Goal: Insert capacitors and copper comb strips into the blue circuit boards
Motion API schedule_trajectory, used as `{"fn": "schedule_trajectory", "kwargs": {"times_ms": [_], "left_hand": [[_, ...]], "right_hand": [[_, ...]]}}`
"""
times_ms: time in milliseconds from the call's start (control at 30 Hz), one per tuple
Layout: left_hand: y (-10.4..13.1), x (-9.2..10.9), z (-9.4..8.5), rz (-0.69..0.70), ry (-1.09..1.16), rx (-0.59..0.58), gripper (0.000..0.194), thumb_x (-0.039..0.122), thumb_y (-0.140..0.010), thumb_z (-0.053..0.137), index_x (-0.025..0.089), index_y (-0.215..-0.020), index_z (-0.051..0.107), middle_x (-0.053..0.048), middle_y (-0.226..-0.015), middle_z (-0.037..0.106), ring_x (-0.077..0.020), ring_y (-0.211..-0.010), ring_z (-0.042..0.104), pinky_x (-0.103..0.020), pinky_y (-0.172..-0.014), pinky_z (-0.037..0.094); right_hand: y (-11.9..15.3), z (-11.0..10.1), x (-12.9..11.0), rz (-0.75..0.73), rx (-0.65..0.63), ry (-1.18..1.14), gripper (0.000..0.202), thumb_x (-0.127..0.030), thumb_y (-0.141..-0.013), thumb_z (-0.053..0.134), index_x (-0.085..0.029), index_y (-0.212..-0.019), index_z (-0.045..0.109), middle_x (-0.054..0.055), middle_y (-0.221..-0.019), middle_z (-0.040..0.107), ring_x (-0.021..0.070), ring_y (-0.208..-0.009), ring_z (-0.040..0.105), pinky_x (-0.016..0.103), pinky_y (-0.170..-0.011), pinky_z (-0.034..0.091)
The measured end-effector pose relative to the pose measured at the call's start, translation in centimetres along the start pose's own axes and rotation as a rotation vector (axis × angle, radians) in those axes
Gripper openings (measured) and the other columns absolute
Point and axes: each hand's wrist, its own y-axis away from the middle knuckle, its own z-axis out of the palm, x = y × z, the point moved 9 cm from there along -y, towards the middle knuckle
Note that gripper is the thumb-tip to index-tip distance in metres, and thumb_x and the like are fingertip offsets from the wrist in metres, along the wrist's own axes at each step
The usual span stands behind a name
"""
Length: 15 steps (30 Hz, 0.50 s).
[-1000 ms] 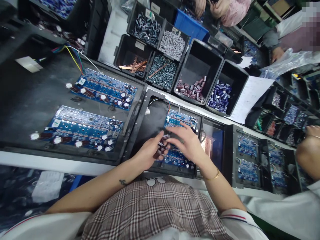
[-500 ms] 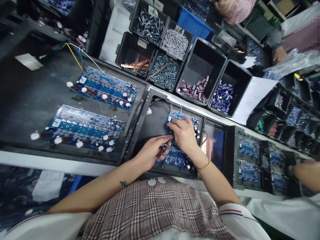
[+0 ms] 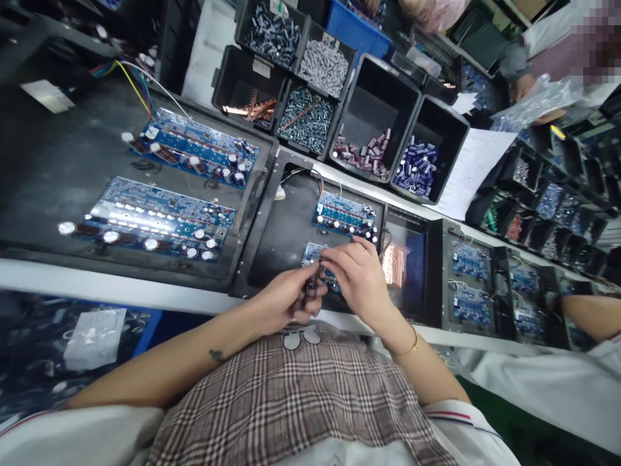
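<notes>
My left hand (image 3: 291, 294) is closed around several small dark cylinders with shiny ends, which look like capacitors (image 3: 310, 286). The thumb and forefinger of my right hand (image 3: 361, 272) pinch together at the left fingertips; what they hold there is too small to make out. Both hands hover over the lower blue circuit board (image 3: 313, 251), covering most of it. Just beyond them, an upper circuit board (image 3: 347, 213) lies in the same black tray (image 3: 276, 236), with white-topped capacitors along its near edge and coloured wires at its left corner.
Behind the tray stand black bins of brown capacitors (image 3: 371, 155), blue capacitors (image 3: 416, 165) and small green parts (image 3: 306, 120). Two larger circuit boards (image 3: 160, 217) lie in a tray at left. More boards (image 3: 470, 281) sit right, near another person's arm (image 3: 589, 316).
My right hand has drawn back from the upper board to my left fingertips, uncovering that board's near-edge capacitors. The view has shifted, so the bench appears higher in the picture.
</notes>
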Motion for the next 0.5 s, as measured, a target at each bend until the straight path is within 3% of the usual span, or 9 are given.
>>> {"fn": "schedule_trajectory", "kwargs": {"times_ms": [100,200,300,500], "left_hand": [[1.4,-4.1,-0.8,-0.147,-0.002,-0.046,0.02,0.034,-0.093,0.05,0.015,-0.095,0.056,-0.003,-0.076,0.057,-0.011,-0.056,0.056,-0.016,-0.039,0.037],[2.0,-6.0,-1.9,-0.158,-0.077,-0.086,0.02,0.025,-0.091,0.052,0.013,-0.104,0.059,-0.007,-0.084,0.062,-0.0128,-0.064,0.06,-0.019,-0.045,0.045],[2.1,-6.3,-2.5,-0.116,-0.1,-0.109,0.025,0.019,-0.089,0.05,0.01,-0.111,0.059,-0.011,-0.09,0.065,-0.0136,-0.065,0.061,-0.019,-0.046,0.046],[2.7,-5.8,-3.1,-0.012,-0.104,-0.081,0.026,0.025,-0.087,0.059,0.01,-0.108,0.058,-0.013,-0.095,0.067,-0.0097,-0.058,0.057,-0.015,-0.038,0.039]], "right_hand": [[2.2,1.6,-0.7,0.028,-0.036,-0.035,0.018,-0.021,-0.096,0.049,-0.022,-0.107,0.063,0.002,-0.1,0.071,0.0158,-0.097,0.063,0.044,-0.11,0.031],[3.4,3.9,-1.1,0.012,-0.092,-0.079,0.019,-0.017,-0.095,0.048,-0.023,-0.104,0.064,0.002,-0.103,0.071,0.0161,-0.099,0.063,0.046,-0.111,0.029],[3.7,5.1,-1.0,-0.006,-0.06,-0.125,0.022,-0.015,-0.096,0.046,-0.023,-0.101,0.066,0.003,-0.108,0.07,0.015,-0.103,0.063,0.043,-0.11,0.031],[3.7,5.1,-1.4,-0.038,0.01,-0.097,0.021,-0.017,-0.097,0.046,-0.023,-0.1,0.066,0.001,-0.104,0.072,0.0135,-0.098,0.065,0.043,-0.111,0.029]]}}
